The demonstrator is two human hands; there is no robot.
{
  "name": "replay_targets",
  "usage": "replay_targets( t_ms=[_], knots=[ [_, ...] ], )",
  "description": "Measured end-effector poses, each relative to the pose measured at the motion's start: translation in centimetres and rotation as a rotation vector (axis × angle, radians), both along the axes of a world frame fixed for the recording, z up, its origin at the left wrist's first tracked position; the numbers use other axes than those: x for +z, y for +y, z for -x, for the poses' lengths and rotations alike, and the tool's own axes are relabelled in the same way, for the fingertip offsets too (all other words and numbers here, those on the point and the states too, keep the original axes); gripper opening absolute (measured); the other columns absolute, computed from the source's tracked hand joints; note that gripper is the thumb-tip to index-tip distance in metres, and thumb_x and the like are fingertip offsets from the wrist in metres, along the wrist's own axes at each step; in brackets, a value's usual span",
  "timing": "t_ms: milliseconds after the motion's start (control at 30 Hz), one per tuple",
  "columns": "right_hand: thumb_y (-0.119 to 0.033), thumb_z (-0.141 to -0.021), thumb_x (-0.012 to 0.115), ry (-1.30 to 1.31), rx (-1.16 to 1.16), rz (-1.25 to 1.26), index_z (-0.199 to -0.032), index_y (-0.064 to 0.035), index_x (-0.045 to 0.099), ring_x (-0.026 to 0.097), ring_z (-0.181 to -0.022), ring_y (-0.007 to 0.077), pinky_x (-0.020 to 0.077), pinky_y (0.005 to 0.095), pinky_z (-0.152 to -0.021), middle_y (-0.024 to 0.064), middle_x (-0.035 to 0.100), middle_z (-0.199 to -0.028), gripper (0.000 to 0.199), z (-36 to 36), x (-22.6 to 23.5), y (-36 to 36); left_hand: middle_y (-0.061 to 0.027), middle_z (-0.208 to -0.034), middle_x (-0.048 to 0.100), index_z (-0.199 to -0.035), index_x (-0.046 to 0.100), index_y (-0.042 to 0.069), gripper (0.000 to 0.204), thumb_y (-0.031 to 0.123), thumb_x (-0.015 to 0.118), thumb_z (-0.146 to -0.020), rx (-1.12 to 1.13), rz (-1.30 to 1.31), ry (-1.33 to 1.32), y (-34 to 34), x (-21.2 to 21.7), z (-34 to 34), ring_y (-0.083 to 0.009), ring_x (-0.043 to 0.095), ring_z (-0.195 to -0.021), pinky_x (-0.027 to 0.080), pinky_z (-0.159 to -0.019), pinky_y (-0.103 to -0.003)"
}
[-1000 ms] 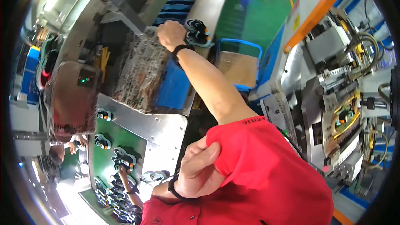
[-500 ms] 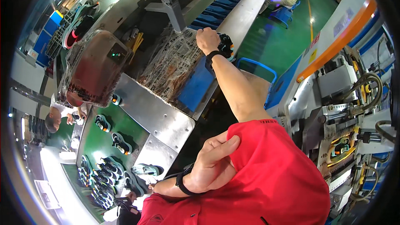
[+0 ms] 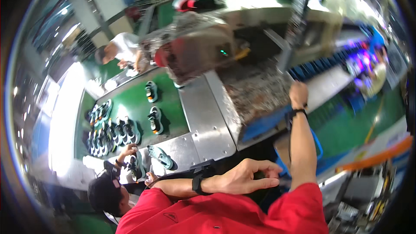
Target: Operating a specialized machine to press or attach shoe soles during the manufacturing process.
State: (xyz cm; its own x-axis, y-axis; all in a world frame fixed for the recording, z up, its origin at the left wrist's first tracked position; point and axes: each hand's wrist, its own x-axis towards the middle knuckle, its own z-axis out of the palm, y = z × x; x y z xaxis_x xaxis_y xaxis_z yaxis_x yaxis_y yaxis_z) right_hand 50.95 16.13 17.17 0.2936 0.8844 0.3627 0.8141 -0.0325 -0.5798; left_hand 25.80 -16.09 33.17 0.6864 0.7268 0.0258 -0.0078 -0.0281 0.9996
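My left hand (image 3: 249, 178) is held across my red shirt (image 3: 225, 212), its thumb and fingers curved apart with nothing visible between them. A black band circles that wrist. Stretched forward, my right hand (image 3: 299, 94) is closed in a fist shape at the edge of the worn, film-wrapped machine top (image 3: 255, 91). Blur and the back of the hand hide whatever its fingers may grip. Past that hand, a row of dark blue pads (image 3: 329, 63) runs beside a pale bench (image 3: 327, 89).
At left, several sneakers (image 3: 125, 130) stand on a green conveyor belt (image 3: 171, 112) edged by a metal plate (image 3: 212, 136). A co-worker in a dark cap (image 3: 104, 193) handles a shoe (image 3: 135, 164) close by. Another person (image 3: 125, 52) works across the belt. An orange-edged machine (image 3: 377, 154) stands right.
The view has swung left, bringing more of the conveyor in. My left fingers have come off the right sleeve and parted. The shoe beside my right hand no longer shows.
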Motion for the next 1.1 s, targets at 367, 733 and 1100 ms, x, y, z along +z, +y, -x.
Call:
replay_targets(
  t_ms=[367, 733, 1100],
  knots=[
    [-0.02, -0.09, 0.055, -0.125, -0.076, -0.163, -0.092, 0.0006, 0.064, 0.063, -0.086, 0.0388, 0.0489, 0.0466, -0.078, 0.0206, 0.066, -0.095, 0.023, 2.9, 5.1, -2.9, -0.023, -0.1, 0.063, -0.098, 0.06, -0.012, 0.048, 0.034, 0.066, -0.087, 0.558, -0.232, -1.493, -1.3, 16.8, 3.5, -0.0318, 0.063, -0.096, 0.044, -0.101, -0.036],
    [-0.007, -0.067, 0.078, -0.479, 0.877, -0.802, -0.11, -0.005, 0.064, 0.063, -0.097, 0.0308, 0.051, 0.0383, -0.085, 0.0129, 0.065, -0.108, 0.045, 28.7, 31.7, 6.4, -0.0353, -0.116, 0.057, -0.122, 0.056, -0.003, 0.057, 0.047, 0.043, -0.099, 0.255, -0.598, -1.407, 12.3, 10.0, 16.6, -0.0588, 0.058, -0.098, 0.034, -0.091, -0.075],
    [-0.022, -0.067, 0.067, -0.997, 1.173, -0.704, -0.073, -0.0048, 0.058, 0.065, -0.073, 0.034, 0.0528, 0.0433, -0.063, 0.0177, 0.063, -0.073, 0.021, 48.6, 32.2, 18.7, -0.0351, -0.08, 0.057, -0.091, 0.053, -0.022, 0.062, 0.036, 0.072, -0.083, -0.155, -0.329, -2.472, 15.1, 9.8, 13.3, -0.0373, 0.062, -0.065, 0.052, -0.072, -0.043]
  ],
)
